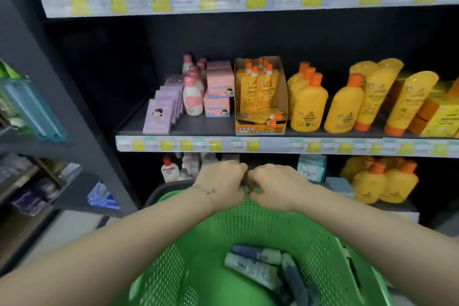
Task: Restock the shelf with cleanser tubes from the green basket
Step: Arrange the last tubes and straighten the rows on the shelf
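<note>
A green perforated basket (206,263) sits low in front of me. Several grey-and-dark-blue cleanser tubes (250,267) lie on its bottom. My left hand (221,181) and my right hand (275,185) meet knuckle to knuckle at the far rim, fingers curled around the dark basket handle (169,187) there. The part they grip is mostly hidden under my fingers. The shelf (206,126) ahead has a bare dark stretch at its left end.
The middle shelf carries purple boxes (160,117), pink bottles (192,99), a carton of yellow pouches (259,99) and yellow bottles (308,109). Lower shelf holds more yellow bottles (380,181). A dark upright post (62,97) divides off the left shelving.
</note>
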`<action>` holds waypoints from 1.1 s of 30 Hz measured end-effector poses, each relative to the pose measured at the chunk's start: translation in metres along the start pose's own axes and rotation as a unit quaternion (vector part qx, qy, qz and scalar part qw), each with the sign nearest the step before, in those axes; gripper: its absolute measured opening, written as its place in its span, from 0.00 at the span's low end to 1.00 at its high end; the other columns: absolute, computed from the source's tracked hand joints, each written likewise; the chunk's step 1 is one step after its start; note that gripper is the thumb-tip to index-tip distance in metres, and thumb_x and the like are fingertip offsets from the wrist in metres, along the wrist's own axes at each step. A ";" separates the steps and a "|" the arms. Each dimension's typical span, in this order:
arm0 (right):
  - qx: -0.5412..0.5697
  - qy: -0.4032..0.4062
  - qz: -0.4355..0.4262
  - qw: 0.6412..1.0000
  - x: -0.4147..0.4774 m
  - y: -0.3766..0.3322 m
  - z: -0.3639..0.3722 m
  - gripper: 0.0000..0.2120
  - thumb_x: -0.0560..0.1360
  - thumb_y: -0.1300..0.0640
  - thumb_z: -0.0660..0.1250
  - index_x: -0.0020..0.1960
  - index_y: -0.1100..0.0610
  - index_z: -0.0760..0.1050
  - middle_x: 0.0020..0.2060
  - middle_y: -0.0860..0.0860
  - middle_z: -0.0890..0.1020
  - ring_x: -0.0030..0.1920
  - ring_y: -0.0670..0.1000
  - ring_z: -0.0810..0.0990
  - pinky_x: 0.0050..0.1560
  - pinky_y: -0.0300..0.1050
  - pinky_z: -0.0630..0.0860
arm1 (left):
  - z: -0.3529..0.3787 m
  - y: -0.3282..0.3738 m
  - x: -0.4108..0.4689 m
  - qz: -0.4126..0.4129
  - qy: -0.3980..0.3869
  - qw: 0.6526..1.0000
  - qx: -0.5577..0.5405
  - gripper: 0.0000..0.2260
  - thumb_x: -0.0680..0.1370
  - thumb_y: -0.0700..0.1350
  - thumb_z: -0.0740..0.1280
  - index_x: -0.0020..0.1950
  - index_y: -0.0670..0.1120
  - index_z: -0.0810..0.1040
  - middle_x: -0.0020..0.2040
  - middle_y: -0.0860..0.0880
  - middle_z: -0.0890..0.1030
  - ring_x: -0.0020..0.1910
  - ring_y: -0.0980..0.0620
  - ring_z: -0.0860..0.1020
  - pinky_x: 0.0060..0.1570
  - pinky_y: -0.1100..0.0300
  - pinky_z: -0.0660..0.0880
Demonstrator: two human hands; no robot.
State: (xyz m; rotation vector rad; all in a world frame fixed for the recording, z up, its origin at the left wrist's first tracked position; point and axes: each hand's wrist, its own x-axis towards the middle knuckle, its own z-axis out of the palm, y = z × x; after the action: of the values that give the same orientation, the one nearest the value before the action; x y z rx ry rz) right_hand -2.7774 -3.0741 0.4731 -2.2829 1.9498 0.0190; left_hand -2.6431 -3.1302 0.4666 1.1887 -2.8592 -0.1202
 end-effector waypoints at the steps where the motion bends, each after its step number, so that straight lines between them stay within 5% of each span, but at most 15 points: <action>1: 0.006 -0.017 0.002 1.000 -0.001 -0.001 0.006 0.03 0.74 0.51 0.61 0.47 0.50 0.69 0.50 0.52 0.79 0.51 0.58 0.78 0.43 0.48 0.72 | 0.008 0.000 -0.001 -0.001 -0.012 1.000 -0.005 0.10 0.73 0.46 0.62 0.54 0.49 0.74 0.54 0.49 0.78 0.54 0.46 0.78 0.48 0.53 0.76; 6: 0.020 -0.075 0.014 0.997 -0.002 -0.004 0.031 0.09 0.74 0.52 0.61 0.52 0.51 0.75 0.49 0.52 0.79 0.51 0.56 0.78 0.46 0.47 0.73 | 0.043 0.000 -0.005 -0.017 -0.068 0.998 -0.011 0.13 0.74 0.46 0.63 0.57 0.49 0.74 0.57 0.49 0.78 0.55 0.46 0.77 0.50 0.54 0.76; 14: 0.030 -0.174 0.042 0.983 0.007 -0.003 0.068 0.05 0.74 0.52 0.61 0.45 0.53 0.72 0.36 0.48 0.74 0.41 0.55 0.76 0.39 0.45 0.71 | 0.110 0.003 0.001 -0.058 -0.162 0.983 -0.056 0.13 0.73 0.46 0.65 0.57 0.49 0.75 0.51 0.49 0.80 0.47 0.47 0.79 0.46 0.54 0.79; 21: 0.046 -0.207 0.074 0.975 0.006 0.012 0.100 0.12 0.77 0.51 0.60 0.56 0.54 0.76 0.52 0.50 0.80 0.50 0.54 0.79 0.51 0.52 0.78 | 0.172 -0.009 0.008 -0.060 -0.276 0.958 -0.050 0.14 0.76 0.46 0.65 0.61 0.46 0.73 0.53 0.47 0.78 0.50 0.47 0.78 0.50 0.51 0.79; 26: 0.053 -0.225 0.073 0.970 0.015 0.015 0.107 0.11 0.77 0.51 0.60 0.56 0.54 0.75 0.52 0.51 0.80 0.50 0.53 0.79 0.49 0.51 0.79 | 0.211 -0.010 0.004 -0.053 -0.337 0.939 -0.052 0.11 0.77 0.42 0.64 0.58 0.45 0.75 0.49 0.46 0.78 0.47 0.47 0.80 0.48 0.54 0.80; 33: 0.039 -0.246 0.068 0.966 0.016 0.021 0.109 0.12 0.78 0.51 0.60 0.58 0.54 0.74 0.51 0.51 0.79 0.48 0.52 0.79 0.48 0.50 0.79 | 0.258 0.002 -0.009 -0.007 -0.338 0.941 -0.026 0.21 0.76 0.41 0.64 0.68 0.46 0.66 0.67 0.45 0.70 0.62 0.44 0.74 0.59 0.51 0.73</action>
State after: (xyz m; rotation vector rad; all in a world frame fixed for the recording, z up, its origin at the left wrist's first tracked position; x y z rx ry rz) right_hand -2.7863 -3.0803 0.3619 -1.8573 1.7936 0.4681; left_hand -2.6561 -3.1085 0.2093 1.3702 -3.3724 -0.7363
